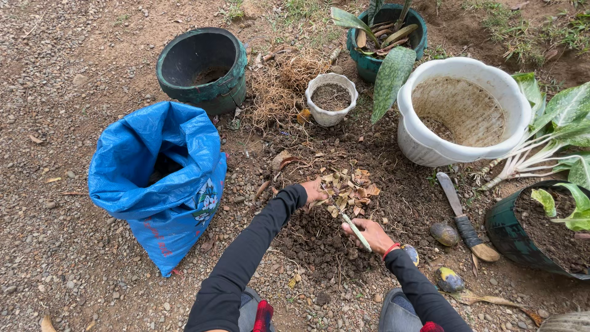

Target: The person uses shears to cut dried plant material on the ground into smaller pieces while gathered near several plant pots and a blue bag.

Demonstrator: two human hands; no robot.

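Note:
My left hand (314,191) reaches into a heap of dry brown leaf pieces (351,188) lying on dark soil (319,237), its fingers touching the leaves. My right hand (370,233) is closed around a thin pale green stick-like tool (354,230) that points up-left toward the leaf heap. Both arms wear black sleeves, and a red band sits on the right wrist.
An open blue sack (161,178) stands left. Behind are a dark green empty pot (204,66), a small white pot of soil (331,98), a large white pot (461,110) and a potted plant (384,37). A knife (464,220) lies right, beside uprooted leafy plants (550,132).

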